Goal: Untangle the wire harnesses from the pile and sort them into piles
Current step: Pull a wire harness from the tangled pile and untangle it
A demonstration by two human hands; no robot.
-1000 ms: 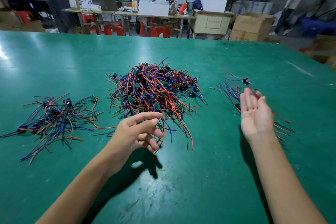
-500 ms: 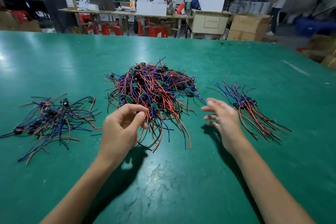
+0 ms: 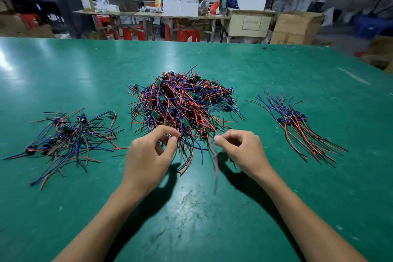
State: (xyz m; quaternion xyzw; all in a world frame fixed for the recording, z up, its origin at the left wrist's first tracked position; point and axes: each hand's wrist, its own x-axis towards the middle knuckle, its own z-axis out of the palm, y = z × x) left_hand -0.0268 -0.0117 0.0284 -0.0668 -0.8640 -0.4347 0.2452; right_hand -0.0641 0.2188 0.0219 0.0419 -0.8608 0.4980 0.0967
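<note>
A tangled central pile [image 3: 182, 104] of red, blue and black wire harnesses is located on the green table [image 3: 63, 74], in the middle of the surface. Its near edge is worked by both hands. The left hand [image 3: 148, 155] is held with fingers curled, and thumb and forefinger are closed in a pinch on wires at the pile's near fringe. The right hand [image 3: 242, 151] is likewise curled, and a red wire [image 3: 213, 155] is pinched between thumb and forefinger; this wire trails toward the person and appears blurred at its lower end.

A loose sorted pile [image 3: 70, 136] is laid to the left, well apart from the central pile. A neater sorted bundle [image 3: 297, 125], with its wires running roughly parallel, is laid to the right, also apart.

Bare table surface is available between the three piles, beyond them up to the far edge, and in front of the hands around both forearms. The right table edge is seen running diagonally at the upper right. Benches, red stools [image 3: 189, 35] and cardboard boxes [image 3: 295, 27] stand beyond the far edge.
</note>
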